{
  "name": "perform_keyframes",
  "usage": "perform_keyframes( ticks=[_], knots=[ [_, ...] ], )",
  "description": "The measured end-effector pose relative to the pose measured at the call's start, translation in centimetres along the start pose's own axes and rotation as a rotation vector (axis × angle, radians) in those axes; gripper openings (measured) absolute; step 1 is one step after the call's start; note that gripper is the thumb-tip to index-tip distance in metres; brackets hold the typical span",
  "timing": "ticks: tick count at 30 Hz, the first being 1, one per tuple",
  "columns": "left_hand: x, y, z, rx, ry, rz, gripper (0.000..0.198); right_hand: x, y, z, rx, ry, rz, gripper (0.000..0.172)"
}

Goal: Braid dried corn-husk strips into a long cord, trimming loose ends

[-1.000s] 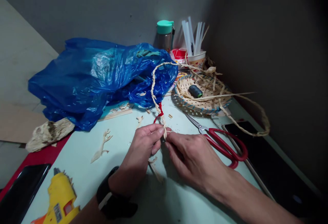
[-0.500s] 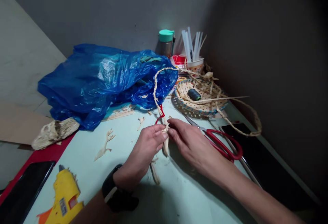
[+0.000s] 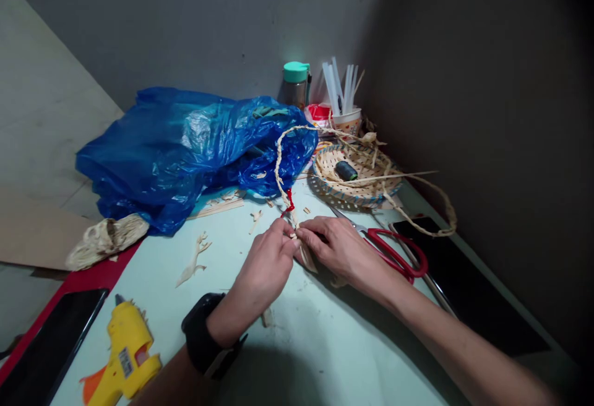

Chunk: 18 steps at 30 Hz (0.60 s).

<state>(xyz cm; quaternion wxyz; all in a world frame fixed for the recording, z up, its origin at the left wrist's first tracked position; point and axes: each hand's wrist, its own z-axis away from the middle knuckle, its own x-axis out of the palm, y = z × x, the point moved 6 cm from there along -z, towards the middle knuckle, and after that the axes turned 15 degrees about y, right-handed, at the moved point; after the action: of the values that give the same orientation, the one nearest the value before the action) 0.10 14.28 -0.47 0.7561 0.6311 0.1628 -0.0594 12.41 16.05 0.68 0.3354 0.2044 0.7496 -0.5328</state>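
A pale braided cord of dried plant fibre loops up from between my hands and back over a woven basket. My left hand pinches the braid's near end between thumb and fingers. Close beside it, my right hand also has its thumb and fingertips closed on the fibre. Loose flat strands hang below the fingertips. A red string is tied round the braid just beyond my hands. Red-handled scissors lie right of my right hand, their blades partly hidden.
A yellow glue gun lies at front left, near a black phone. A blue plastic bag covers the back left. Thread spool, cup of white sticks and green-lidded bottle stand at the back. Fibre scraps are scattered about.
The loose strands below my fingers have swung to the right. Both hands keep their hold on the braid, with fingers slightly shifted. The whole view has moved a little.
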Motion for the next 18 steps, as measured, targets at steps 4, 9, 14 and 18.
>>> perform_keyframes(
  ticks=[4,9,14,18],
  knots=[
    [-0.4,1.7,0.1,0.226,0.014,-0.274,0.025,0.1,0.7,0.0,0.040,0.004,-0.077,0.035],
    [-0.9,2.3,0.6,0.141,0.103,-0.261,0.027,0.4,1.2,-0.1,0.142,-0.013,-0.265,0.035],
    [-0.1,2.6,2.1,0.250,0.188,-0.402,0.021,0.4,1.0,0.1,0.249,-0.021,-0.512,0.032],
    [1.6,2.2,3.9,0.436,0.213,-0.546,0.008,0.8,1.1,0.5,0.369,-0.066,-0.772,0.030]
  ],
)
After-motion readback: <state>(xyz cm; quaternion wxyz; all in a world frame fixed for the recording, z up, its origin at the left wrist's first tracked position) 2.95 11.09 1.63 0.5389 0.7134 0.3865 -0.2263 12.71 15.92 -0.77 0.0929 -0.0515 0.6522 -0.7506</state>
